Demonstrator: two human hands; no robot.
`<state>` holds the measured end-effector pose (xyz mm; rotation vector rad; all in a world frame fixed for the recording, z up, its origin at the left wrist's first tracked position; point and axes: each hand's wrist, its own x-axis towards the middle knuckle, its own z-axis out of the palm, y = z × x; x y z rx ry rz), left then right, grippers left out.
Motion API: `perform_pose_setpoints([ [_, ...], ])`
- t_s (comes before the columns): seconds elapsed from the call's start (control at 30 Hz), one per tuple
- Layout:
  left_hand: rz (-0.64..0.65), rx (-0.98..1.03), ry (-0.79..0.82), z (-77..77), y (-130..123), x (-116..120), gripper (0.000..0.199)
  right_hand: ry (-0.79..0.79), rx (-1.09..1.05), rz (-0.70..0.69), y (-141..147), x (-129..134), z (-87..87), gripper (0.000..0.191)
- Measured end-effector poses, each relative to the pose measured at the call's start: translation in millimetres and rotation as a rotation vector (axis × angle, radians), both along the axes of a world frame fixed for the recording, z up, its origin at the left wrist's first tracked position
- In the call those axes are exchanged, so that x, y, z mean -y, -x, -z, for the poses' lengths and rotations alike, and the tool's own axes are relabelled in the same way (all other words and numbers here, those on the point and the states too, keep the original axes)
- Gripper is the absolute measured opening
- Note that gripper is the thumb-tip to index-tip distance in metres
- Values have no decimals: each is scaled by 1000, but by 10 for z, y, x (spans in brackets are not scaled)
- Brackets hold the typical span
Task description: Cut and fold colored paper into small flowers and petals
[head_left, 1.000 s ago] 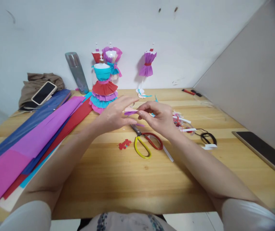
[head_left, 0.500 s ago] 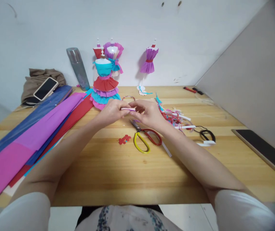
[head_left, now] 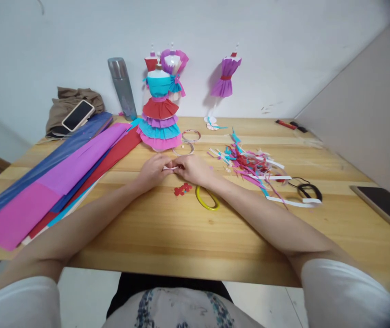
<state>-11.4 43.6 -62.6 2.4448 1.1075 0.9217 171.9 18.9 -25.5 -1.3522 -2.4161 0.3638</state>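
Observation:
My left hand [head_left: 154, 173] and my right hand [head_left: 195, 170] meet just above the table in front of the dressed forms. Pinched between their fingertips is a small, pale pink folded strip [head_left: 169, 168], mostly hidden by the fingers. Small red paper flowers [head_left: 182, 189] with a bit of blue lie just below my hands. A yellow scissor handle [head_left: 199, 200] shows beneath my right wrist; the rest of the scissors is covered. Behind my hands stands a mini dress form [head_left: 161, 109] in tiered blue, red and pink crepe paper.
Folded crepe paper [head_left: 89, 155] and a grey bottle [head_left: 122, 89] are at left, with a phone [head_left: 78, 115] on brown cloth [head_left: 58, 107]. Paper scraps [head_left: 249, 161], a black cord loop [head_left: 309, 193] and a dark tablet-like device [head_left: 386, 205] lie right. A purple-dressed form [head_left: 227, 77] stands behind.
My hands have come down and closer to me, still pinching the strip. My right forearm now covers most of the scissors. The view has shifted, and the rings behind my hands show more.

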Motion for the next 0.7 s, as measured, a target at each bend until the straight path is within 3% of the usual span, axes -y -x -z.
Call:
perform_pose_setpoints([
  [0.2,70,-55,-42,69,10,-71,12,-69,52,-15,-33,4,129,18],
  [0.33,65,-1,-18,87,29,-81,24,-79,52,-29,-45,7,145,22],
  [0.4,88,-10,-50,88,38,-60,21,-88,56,-33,-46,13,150,22],
  [0.47,107,-64,-97,82,45,-28,15,-110,85,-47,-44,23,153,23],
  [0.7,86,-231,-210,63,40,30,27,-197,306,-24,-28,100,128,36],
])
